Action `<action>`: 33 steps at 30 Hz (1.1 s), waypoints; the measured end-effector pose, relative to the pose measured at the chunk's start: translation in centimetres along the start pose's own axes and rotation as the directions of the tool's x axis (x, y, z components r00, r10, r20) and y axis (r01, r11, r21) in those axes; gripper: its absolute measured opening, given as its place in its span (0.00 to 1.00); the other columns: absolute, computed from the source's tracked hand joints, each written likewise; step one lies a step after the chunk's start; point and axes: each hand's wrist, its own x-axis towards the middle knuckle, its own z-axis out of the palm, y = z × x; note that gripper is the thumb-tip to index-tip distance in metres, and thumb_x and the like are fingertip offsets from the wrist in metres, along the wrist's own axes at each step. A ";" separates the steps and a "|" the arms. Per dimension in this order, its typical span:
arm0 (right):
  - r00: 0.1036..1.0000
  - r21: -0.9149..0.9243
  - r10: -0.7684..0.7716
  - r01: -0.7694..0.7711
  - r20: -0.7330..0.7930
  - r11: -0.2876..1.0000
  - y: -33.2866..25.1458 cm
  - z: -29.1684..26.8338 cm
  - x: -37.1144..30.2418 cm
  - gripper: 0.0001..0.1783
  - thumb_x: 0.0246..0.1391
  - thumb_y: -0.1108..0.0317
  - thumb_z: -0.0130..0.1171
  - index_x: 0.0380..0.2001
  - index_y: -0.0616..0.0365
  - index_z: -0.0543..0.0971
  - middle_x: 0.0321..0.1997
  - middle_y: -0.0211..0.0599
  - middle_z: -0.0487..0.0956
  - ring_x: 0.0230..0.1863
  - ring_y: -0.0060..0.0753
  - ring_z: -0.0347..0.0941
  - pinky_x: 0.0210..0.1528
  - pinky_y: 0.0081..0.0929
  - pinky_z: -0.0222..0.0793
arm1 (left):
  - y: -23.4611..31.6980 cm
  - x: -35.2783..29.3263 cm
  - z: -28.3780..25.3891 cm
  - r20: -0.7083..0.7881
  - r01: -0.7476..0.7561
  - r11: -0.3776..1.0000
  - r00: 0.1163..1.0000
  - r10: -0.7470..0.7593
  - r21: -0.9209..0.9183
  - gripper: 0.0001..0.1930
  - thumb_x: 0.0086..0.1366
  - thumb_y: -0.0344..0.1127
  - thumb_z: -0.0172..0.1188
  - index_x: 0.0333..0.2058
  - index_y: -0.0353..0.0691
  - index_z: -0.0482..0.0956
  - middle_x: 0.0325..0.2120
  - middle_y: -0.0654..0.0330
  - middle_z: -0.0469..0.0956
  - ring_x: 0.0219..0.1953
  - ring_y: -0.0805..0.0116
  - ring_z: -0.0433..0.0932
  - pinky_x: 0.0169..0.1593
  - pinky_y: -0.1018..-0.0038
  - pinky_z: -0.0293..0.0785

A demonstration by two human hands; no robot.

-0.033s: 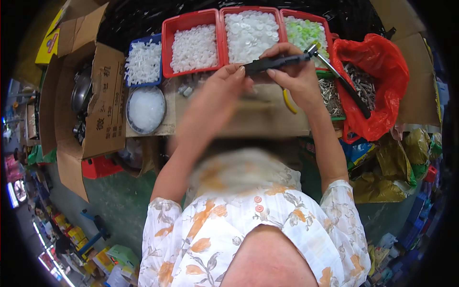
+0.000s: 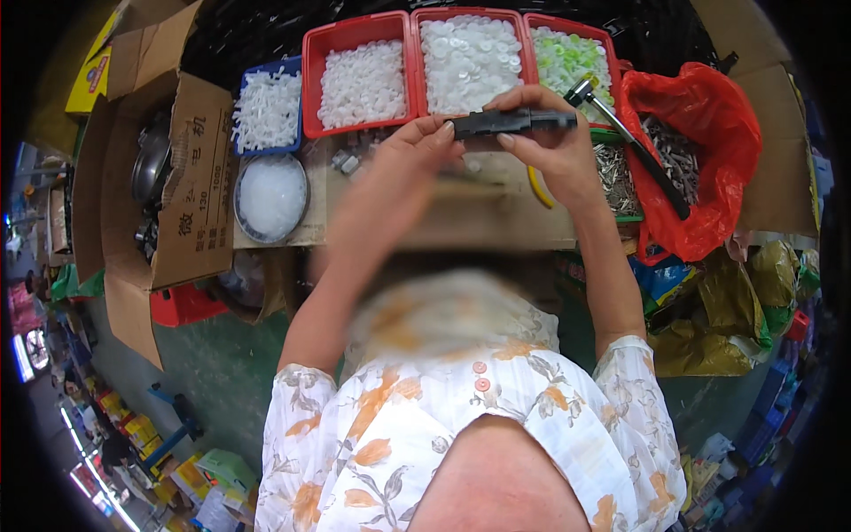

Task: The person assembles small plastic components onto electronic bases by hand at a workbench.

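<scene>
A long dark plastic part is held nearly level between my two hands above the worktable. My left hand pinches its left end between thumb and fingertips. Around the right part of it, my right hand is closed, with the thumb below and fingers above. Just to the right, a hammer with a shiny metal head and black grip leans against a red plastic bag. A curved yellow piece shows beside my right wrist. Blur hides some of my left hand.
Red bins hold white pellets, white discs and green-white pieces. At left are a blue bin, a round dish and a cardboard box. Metal pins and the red bag sit right.
The dark part has turned from a slight upward slant to nearly level. Both hands keep their hold, and my right hand has shifted slightly.
</scene>
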 end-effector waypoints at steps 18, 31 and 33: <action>0.946 -0.829 -0.120 0.321 0.300 0.457 2.0 2.4 -4.2 0.17 0.46 0.68 0.70 0.41 0.58 0.80 0.40 0.36 0.77 0.44 0.41 0.74 0.44 0.38 0.67 | -0.2 -4.8 -5.8 -0.166 -0.057 0.820 0.969 0.183 0.569 0.18 0.65 0.29 0.67 0.53 0.34 0.78 0.30 0.66 0.81 0.30 0.82 0.76 0.32 0.84 0.72; 0.931 -0.860 0.007 0.335 0.366 0.384 2.7 3.1 -3.5 0.17 0.50 0.65 0.68 0.43 0.57 0.80 0.40 0.34 0.74 0.48 0.39 0.71 0.49 0.39 0.64 | -0.2 -5.6 -6.1 -0.175 -0.120 0.774 0.942 0.287 0.622 0.20 0.64 0.27 0.68 0.54 0.34 0.78 0.31 0.69 0.76 0.32 0.85 0.72 0.34 0.85 0.71; 0.934 -0.865 0.020 0.323 0.358 0.383 2.5 3.0 -3.6 0.17 0.50 0.64 0.68 0.43 0.57 0.80 0.41 0.35 0.75 0.49 0.40 0.72 0.49 0.39 0.65 | -0.3 -5.6 -5.9 -0.145 -0.127 0.692 0.936 0.320 0.710 0.20 0.63 0.28 0.68 0.53 0.34 0.79 0.33 0.65 0.77 0.33 0.80 0.74 0.36 0.80 0.73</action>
